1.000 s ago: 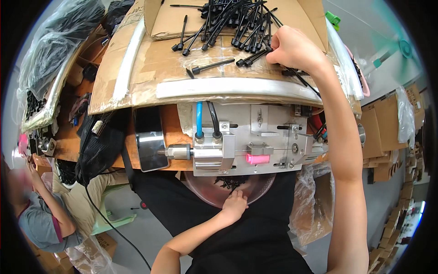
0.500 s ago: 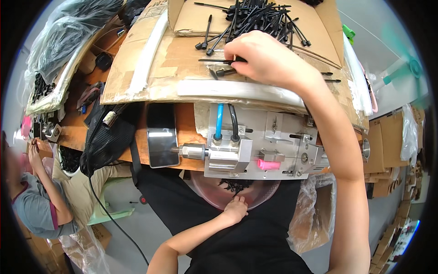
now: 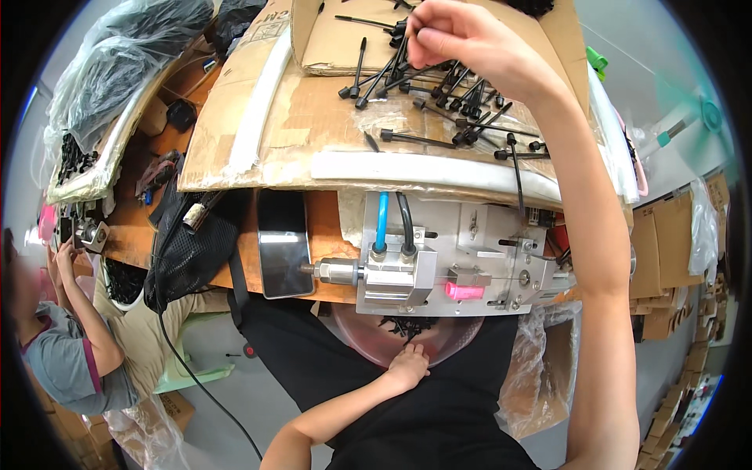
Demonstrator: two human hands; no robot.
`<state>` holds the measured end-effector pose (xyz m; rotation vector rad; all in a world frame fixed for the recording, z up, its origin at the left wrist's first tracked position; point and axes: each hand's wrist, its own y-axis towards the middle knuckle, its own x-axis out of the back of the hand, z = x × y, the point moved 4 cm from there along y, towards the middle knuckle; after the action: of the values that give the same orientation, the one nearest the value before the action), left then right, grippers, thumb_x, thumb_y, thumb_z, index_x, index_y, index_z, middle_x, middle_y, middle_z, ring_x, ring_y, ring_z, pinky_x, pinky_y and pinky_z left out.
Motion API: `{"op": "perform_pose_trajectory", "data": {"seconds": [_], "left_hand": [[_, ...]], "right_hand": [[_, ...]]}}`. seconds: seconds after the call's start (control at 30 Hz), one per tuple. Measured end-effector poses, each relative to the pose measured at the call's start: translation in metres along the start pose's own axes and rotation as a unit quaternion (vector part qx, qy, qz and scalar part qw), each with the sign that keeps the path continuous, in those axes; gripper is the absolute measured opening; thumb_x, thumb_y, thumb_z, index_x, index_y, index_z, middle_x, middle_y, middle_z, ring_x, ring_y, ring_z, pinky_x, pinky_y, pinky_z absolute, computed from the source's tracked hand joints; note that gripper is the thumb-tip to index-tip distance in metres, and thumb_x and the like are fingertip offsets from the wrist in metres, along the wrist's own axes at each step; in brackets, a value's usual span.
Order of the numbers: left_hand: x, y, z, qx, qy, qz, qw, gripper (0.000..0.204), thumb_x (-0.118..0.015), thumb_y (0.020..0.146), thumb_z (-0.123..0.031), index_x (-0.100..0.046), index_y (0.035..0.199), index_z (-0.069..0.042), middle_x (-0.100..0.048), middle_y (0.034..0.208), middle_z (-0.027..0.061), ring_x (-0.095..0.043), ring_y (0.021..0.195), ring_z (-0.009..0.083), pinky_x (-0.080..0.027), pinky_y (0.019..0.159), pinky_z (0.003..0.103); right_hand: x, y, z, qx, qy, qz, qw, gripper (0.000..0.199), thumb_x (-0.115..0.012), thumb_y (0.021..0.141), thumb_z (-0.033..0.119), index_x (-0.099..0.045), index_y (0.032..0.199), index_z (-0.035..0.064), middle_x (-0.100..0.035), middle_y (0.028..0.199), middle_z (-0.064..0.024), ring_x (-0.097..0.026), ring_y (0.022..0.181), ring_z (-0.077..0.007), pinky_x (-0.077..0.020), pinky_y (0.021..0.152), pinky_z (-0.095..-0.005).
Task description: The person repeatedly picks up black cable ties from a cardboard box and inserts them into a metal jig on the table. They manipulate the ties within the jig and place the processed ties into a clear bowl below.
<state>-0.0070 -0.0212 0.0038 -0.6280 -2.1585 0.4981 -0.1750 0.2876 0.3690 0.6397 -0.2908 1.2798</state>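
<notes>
Black plastic pins (image 3: 439, 102) strewn in a loose heap across flattened cardboard (image 3: 313, 117) at the far side of the bench, stems lying every which way. Right hand (image 3: 470, 39) reaching far over the heap, fingers pinched shut on the heads of a few pins at its far edge. Left hand (image 3: 407, 364) near the body, resting on the rim of a clear pinkish bowl (image 3: 454, 348) holding small black parts, fingers loosely curled, grip impossible to tell. Between the two, a metal pneumatic fixture (image 3: 439, 266) with blue hose (image 3: 381, 223) and pink block (image 3: 464, 291). Far left, another seated person (image 3: 70, 352).
</notes>
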Motion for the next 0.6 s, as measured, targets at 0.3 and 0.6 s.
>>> {"op": "perform_pose_trajectory", "data": {"seconds": [0.3, 0.6], "left_hand": [[-0.001, -0.001, -0.001, -0.006, 0.018, -0.016, 1.000, 0.043, -0.063, 0.089, -0.033, -0.061, 0.115, 0.002, -0.052, 0.120, 0.0184, -0.049, 0.118, 0.0344, -0.043, 0.101, 0.041], [-0.006, 0.000, -0.003, 0.016, 0.037, -0.011, 0.999, 0.044, -0.063, 0.089, -0.033, -0.061, 0.116, 0.001, -0.052, 0.122, 0.0174, -0.049, 0.118, 0.0338, -0.043, 0.101, 0.040]], "right_hand": [[-0.043, -0.037, 0.037, 0.067, -0.365, 0.012, 0.929, 0.030, -0.069, 0.087, 0.023, -0.059, 0.100, -0.0018, -0.063, 0.092, -0.0191, -0.062, 0.089, -0.0329, -0.0488, 0.082, -0.0407], [-0.084, -0.006, 0.030, -0.149, -0.360, 0.042, 0.920, 0.029, -0.066, 0.088, 0.025, -0.067, 0.092, -0.0037, -0.067, 0.083, -0.0213, -0.067, 0.084, -0.0365, -0.0517, 0.077, -0.0431]]}}
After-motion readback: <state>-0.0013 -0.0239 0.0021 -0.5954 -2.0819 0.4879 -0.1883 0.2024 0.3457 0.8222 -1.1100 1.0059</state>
